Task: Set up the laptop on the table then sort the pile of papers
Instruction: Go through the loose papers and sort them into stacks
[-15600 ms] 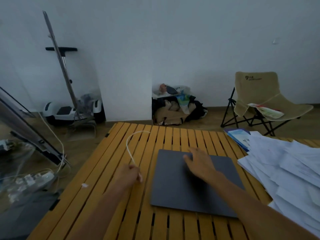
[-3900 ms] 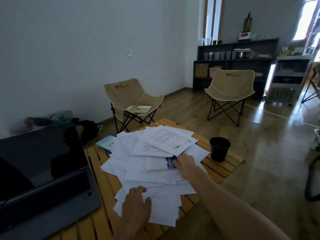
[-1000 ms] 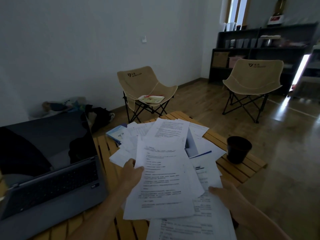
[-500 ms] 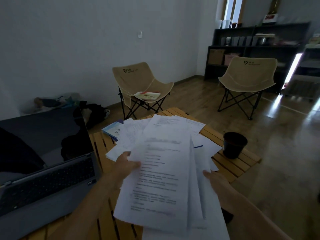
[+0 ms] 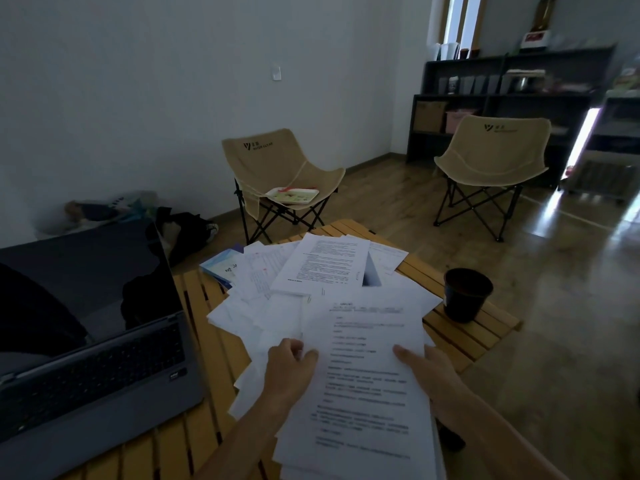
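Left hand pinched the sheets at their left edge; right hand gripped the opposite edge. Best squared up before joining the pile beyond.

Printed lines on the held sheets are too blurred to read, and their lower edge runs out of frame at 6 o'clock. The laptop is cut off at 9 o'clock. The right hand lies mostly behind the paper.
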